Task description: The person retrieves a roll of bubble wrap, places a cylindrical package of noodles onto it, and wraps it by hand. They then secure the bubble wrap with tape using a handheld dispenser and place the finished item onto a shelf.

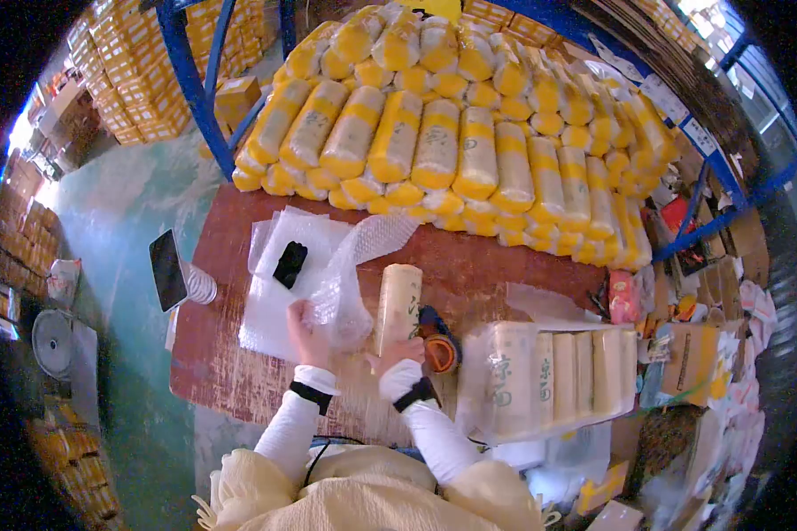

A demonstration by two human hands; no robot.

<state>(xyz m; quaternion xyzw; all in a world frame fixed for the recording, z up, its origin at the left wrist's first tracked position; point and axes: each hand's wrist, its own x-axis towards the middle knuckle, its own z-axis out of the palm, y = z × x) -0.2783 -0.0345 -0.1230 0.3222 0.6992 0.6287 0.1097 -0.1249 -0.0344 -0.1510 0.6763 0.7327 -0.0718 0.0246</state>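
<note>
In the head view, my left hand (308,336) is closed at the near edge of a loose sheet of bubble wrap (350,296), its fingertips partly hidden. My right hand (398,354) grips the lower end of a paper-wrapped cylinder with green lettering (400,296), which lies on the table beside the wrap. Just right of that hand sits a tape dispenser (441,348) with an orange ring. On a stack of flat bubble wrap sheets (266,310) rests a black object (290,265) whose kind I cannot make out.
Many yellow-taped wrapped cylinders (437,146) are piled along the table's far side. Several paper-wrapped cylinders stand in a clear plastic bag (549,376) at right. A phone or tablet on a stand (168,270) is at the left edge of the red table (212,354). Blue rack posts (190,88) rise behind.
</note>
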